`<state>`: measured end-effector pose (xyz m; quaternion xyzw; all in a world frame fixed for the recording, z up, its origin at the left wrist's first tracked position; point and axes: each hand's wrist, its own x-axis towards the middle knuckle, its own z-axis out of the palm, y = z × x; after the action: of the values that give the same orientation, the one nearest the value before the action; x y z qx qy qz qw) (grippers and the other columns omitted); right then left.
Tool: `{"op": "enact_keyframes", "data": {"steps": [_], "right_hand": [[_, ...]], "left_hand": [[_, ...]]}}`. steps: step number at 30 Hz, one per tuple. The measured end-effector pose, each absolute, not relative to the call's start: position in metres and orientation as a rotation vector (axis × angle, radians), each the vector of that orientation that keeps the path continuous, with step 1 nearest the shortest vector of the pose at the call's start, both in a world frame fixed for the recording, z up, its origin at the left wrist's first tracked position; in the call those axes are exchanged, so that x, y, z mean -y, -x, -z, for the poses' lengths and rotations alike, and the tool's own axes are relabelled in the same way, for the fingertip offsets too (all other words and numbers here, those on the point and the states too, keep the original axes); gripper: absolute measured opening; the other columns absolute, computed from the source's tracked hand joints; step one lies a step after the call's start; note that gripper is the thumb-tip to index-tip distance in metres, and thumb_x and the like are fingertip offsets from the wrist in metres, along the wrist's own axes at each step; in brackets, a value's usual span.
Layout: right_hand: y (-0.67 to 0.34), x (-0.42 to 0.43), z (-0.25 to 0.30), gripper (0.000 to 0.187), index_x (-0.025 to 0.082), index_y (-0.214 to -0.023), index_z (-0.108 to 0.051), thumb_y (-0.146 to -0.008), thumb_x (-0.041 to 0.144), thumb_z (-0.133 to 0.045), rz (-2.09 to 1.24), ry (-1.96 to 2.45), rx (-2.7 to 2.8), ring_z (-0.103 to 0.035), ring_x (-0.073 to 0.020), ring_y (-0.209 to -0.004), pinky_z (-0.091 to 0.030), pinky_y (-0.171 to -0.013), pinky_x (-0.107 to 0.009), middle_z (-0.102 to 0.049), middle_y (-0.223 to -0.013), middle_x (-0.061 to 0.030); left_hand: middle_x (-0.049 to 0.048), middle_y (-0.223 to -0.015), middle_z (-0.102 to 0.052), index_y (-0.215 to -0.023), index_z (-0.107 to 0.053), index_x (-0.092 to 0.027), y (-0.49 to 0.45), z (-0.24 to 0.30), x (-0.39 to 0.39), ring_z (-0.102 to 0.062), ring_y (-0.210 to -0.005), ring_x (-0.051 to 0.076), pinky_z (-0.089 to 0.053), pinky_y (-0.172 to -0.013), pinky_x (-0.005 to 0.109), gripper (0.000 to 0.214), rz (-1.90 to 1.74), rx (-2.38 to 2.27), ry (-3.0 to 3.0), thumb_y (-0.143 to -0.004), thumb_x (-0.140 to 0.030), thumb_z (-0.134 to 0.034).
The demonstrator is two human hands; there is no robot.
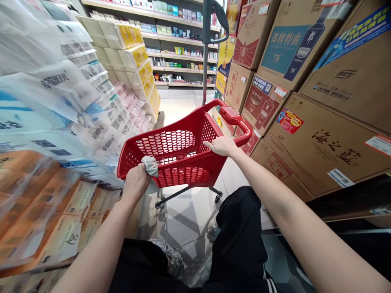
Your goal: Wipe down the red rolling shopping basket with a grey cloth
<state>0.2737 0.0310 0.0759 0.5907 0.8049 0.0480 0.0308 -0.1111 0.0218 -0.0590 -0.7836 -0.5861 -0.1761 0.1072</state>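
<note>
A red plastic shopping cart (pixel 174 162) with perforated sides stands sideways before me, its basket holding nothing that I can see. My left hand (pixel 136 183) grips a pale grey cloth (pixel 150 166) folded over the rim near the cart's left end; part of the cloth hangs down the outer side. At the other end, my right hand (pixel 222 145) is closed over the near rim, beside the cart's red handle (pixel 233 116). The thumb lies along the rim and the fingertips are hidden from view.
Wrapped tissue packs (pixel 58 89) are piled high on the left. Stacked cardboard cartons (pixel 330 138) line the right side. Behind the cart rises a grey pole (pixel 205 69) with a looped handle. Shelves of small goods (pixel 183 53) cross the back, beyond the tiled floor (pixel 177 99).
</note>
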Motion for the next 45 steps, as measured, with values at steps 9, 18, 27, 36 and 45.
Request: {"op": "enact_keyframes", "data": {"steps": [9,18,27,36,45], "right_hand": [[-0.272,-0.032,-0.077,0.087,0.016,-0.099,-0.079,-0.098,0.067,-0.009,-0.183,-1.742,-2.446,-0.071,-0.0279,-0.098,-0.046,-0.085,-0.034,-0.076,-0.102,-0.0159],[-0.284,-0.033,-0.082,0.079,0.018,-0.097,-0.079,-0.09,0.08,-0.03,-0.187,-1.563,-2.488,-0.071,-0.0277,-0.094,-0.044,-0.078,-0.032,-0.076,-0.097,-0.0146],[-0.285,-0.033,-0.081,0.079,0.019,-0.095,-0.079,-0.095,0.074,-0.022,-0.166,-1.59,-2.503,-0.071,-0.0264,-0.096,-0.045,-0.082,-0.031,-0.077,-0.096,-0.0135],[-0.241,-0.041,-0.052,0.074,0.016,-0.104,-0.078,-0.1,0.062,-0.019,-0.073,-1.695,-2.481,-0.07,-0.0306,-0.101,-0.048,-0.083,-0.037,-0.075,-0.106,-0.0156],[-0.248,-0.041,-0.048,0.077,0.016,-0.102,-0.078,-0.099,0.065,-0.019,-0.083,-1.751,-2.456,-0.069,-0.029,-0.1,-0.046,-0.085,-0.037,-0.075,-0.104,-0.0166]], "left_hand": [[0.013,-0.089,-0.064,-0.094,-0.052,-0.019,0.0,0.044,-0.014,-0.061,-0.089,0.029,-0.044,-0.086,0.041,0.019,0.574,1.665,2.371,-0.093,-0.035,-0.041],[0.014,-0.087,-0.063,-0.1,-0.052,-0.016,0.015,0.05,-0.023,-0.06,-0.086,0.029,-0.041,-0.081,0.04,0.02,0.569,1.661,2.462,-0.09,-0.019,-0.035],[0.0144,-0.09,-0.063,-0.103,-0.05,-0.017,0.097,0.061,-0.012,-0.061,-0.091,0.031,-0.045,-0.082,0.041,0.023,0.517,1.778,2.302,-0.088,-0.031,-0.04],[0.0166,-0.098,-0.065,-0.112,-0.049,-0.015,0.059,0.055,-0.002,-0.062,-0.099,0.032,-0.045,-0.086,0.044,0.036,0.564,1.837,2.302,-0.09,-0.041,-0.041],[0.0142,-0.098,-0.068,-0.115,-0.046,-0.016,0.094,0.055,-0.009,-0.067,-0.092,0.03,-0.046,-0.073,0.036,0.03,0.424,1.778,2.465,-0.091,-0.03,-0.037]]}}
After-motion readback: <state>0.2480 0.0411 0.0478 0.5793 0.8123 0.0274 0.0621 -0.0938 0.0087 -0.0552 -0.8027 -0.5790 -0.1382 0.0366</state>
